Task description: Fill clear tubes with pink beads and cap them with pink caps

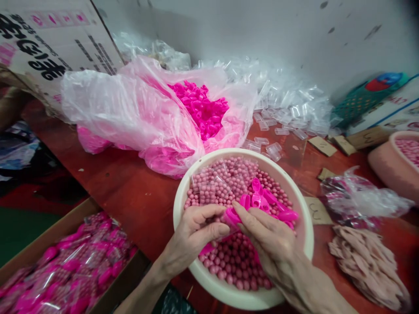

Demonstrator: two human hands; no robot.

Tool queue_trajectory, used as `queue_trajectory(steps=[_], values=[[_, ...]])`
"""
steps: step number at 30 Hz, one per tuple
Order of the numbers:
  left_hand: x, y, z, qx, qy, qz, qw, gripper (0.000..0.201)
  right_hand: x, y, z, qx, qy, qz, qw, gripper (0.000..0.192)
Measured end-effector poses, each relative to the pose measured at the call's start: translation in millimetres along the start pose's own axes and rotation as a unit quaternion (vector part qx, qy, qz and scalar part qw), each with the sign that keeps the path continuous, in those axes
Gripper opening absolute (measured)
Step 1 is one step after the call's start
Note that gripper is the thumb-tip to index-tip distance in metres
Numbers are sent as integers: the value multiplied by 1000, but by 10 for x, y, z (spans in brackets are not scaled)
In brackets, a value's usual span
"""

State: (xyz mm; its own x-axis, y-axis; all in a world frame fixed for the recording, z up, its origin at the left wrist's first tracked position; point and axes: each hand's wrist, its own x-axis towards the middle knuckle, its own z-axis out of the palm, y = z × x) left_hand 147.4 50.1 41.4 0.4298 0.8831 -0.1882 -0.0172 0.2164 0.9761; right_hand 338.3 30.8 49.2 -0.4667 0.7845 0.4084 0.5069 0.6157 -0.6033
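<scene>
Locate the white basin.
In the head view, the white basin is right of centre, just in front of the open bag, under the left hand and right hand.

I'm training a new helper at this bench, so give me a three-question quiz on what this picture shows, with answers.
1. True or false: the left hand and the right hand both hold a pink plastic piece over the round basin.
2. What shows in the mouth of the open plastic bag behind the basin?
A) Clear plastic tubes
B) Bright pink plastic parts
C) A crumpled tan bundle
3. Fill in the blank: the crumpled tan bundle lies to the ____ of the basin, as the person sees it.

Key: 1. True. 2. B. 3. Right.
</scene>
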Motion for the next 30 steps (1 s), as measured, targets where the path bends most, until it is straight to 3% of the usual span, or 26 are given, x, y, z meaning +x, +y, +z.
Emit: queue_trajectory(steps=[4, 8, 12, 15, 20, 26, 30], values=[[0, 14, 6, 29, 16, 15, 999, 12, -19, -41, 104, 3, 40, 29, 999, 51], [7, 28, 3, -14, 16, -10, 1000, 11, 16, -124, 153, 17, 76, 69, 995, 41], [5, 28, 0, -55, 19, -40, 998, 15, 103, -153, 126, 53, 80, 79, 992, 36], [-2, 41, 16, -37, 36, -21, 998, 15, 143, -157, 135, 71, 76, 87, 991, 36], [-3, 54, 37, -45, 61, -4, 997, 14, 68, -129, 288, -56, 124, 31, 990, 51], [8, 2, 18, -114, 56, -40, 991, 16, 15, -76, 283, -12, 103, 41, 994, 53], [6, -14, 9, -127, 61, -40, 989, 14, -27, -84, 247, -42, 78, 46, 995, 53]])
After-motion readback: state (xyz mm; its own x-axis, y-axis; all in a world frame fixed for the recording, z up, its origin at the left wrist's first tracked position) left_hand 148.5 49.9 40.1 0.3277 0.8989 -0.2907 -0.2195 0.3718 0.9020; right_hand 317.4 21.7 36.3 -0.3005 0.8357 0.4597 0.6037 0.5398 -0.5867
